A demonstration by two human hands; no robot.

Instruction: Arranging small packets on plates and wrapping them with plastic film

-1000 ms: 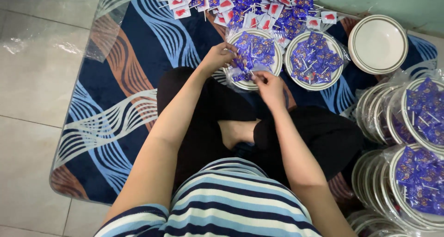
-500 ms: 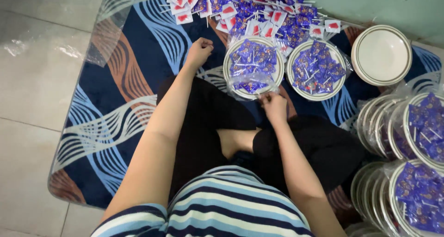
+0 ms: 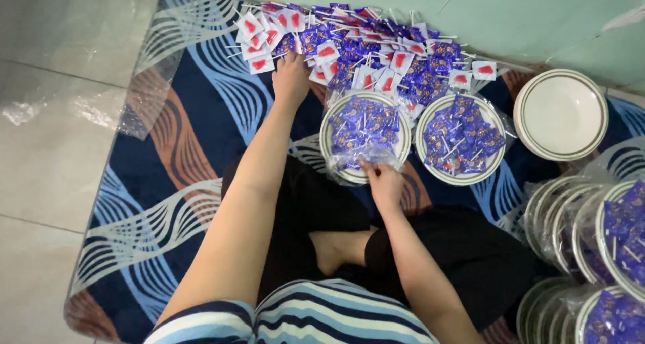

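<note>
I sit cross-legged on a patterned blue rug [image 3: 168, 176]. My left hand [image 3: 291, 77] reaches forward into a heap of wrapped lollipops [image 3: 376, 45] in blue and white-and-red wrappers, fingers on the nearest ones. My right hand [image 3: 383, 183] pinches the clear plastic wrap at the near edge of a round plate [image 3: 329, 146] filled with blue-wrapped lollipops. A second plate [image 3: 423, 146] beside it on the right is also filled and covered in plastic.
An empty white plate [image 3: 561, 114] lies at the right by the green wall [image 3: 537, 15]. Stacks of wrapped, filled plates [image 3: 591, 236] crowd the right edge. Tiled floor [image 3: 54, 149] lies left of the rug.
My left hand has left the near plate and stretched forward to the lollipop heap. My right hand stays at the plate's near edge, gripping the plastic.
</note>
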